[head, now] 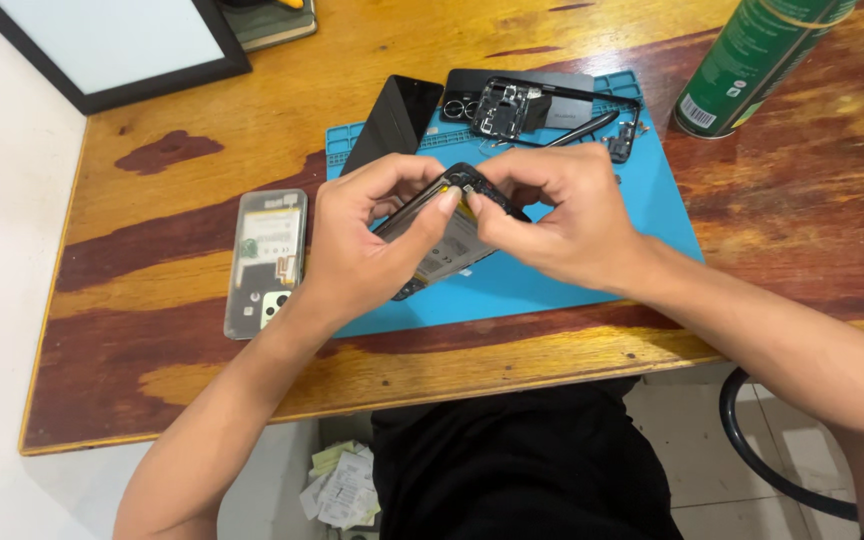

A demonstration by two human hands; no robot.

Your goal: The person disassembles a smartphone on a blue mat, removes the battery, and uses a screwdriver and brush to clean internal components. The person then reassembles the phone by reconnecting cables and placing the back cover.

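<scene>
Opened phone (442, 245) at frame centre, long axis lower-left to upper-right; left hand (357, 250) grips it; right hand (552, 215) pinches its upper end.

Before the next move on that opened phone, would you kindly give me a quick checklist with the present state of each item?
1. Opened phone held by both hands: ok; left hand and right hand grip it.
2. Phone held over the blue mat: ok.
3. Fingertips at the phone's upper end: ok; both thumbs meet there.
4. Removed parts kept on the mat: ok for the black frame and dark screen panel; the clear back cover lies on the wooden table.
5. Small screws accounted for: cannot tell.
6. Green spray can away from hands: ok.
</scene>
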